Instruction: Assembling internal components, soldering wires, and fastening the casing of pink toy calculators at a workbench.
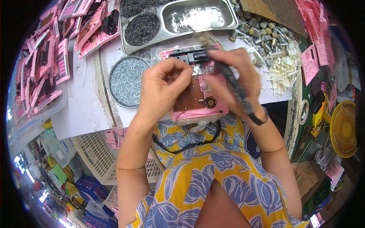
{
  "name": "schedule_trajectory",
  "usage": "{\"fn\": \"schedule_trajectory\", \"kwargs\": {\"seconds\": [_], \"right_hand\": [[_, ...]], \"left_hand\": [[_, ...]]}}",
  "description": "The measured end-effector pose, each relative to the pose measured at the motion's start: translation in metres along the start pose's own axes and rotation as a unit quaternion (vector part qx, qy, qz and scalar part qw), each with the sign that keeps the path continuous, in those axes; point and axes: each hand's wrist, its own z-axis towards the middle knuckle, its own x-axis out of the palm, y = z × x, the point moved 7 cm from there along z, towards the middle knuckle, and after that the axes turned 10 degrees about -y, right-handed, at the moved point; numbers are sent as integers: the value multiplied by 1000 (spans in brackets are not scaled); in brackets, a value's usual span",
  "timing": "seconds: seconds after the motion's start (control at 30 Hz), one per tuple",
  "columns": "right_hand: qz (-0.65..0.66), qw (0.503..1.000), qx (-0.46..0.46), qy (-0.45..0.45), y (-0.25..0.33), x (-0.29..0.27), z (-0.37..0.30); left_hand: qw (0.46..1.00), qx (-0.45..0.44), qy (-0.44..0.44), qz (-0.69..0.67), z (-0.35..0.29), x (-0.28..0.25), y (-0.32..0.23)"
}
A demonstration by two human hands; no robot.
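In front of me lies an open pink plastic casing (178, 114), with a brown board (188, 99), a round black part (210, 102) and a black mechanism (182, 57) at its far end. My left hand (163, 81) is over the casing's left side, thumb and fingertips pinched together near the mechanism. Whatever those fingertips hold is too small to make out. At the casing's right side my right hand (243, 76) is smeared by motion. A long black tool (237, 89) lies along this hand, gripped in it; its exact kind is blurred.
A round dish of small silvery screws (129, 81) stands left of the casing. Behind is a metal tray (164, 28) with dark springs. Metal motors (262, 32) and white plastic parts (283, 70) lie right. Pink casings (42, 72) pile up left; a yellow fan (343, 129) stands far right.
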Motion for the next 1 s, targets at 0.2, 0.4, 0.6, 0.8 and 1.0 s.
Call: {"fn": "schedule_trajectory", "kwargs": {"seconds": [0.2,0.4,0.6,0.8,1.0], "right_hand": [[117,985,110,-68,-9,-55,-5],[87,995,36,35,-13,-50,-8],[87,994,53,47,-15,-47,-5],[28,994,16,102,-14,-41,-2],[20,994,0,104,-12,-35,-2]], "left_hand": [[952,214,-56,213,4,11,-11],[943,232,-69,228,5,10,-14],[950,231,-74,197,6,4,-13],[929,277,-75,235,5,10,-14],[931,271,-82,231,4,10,-14]]}}
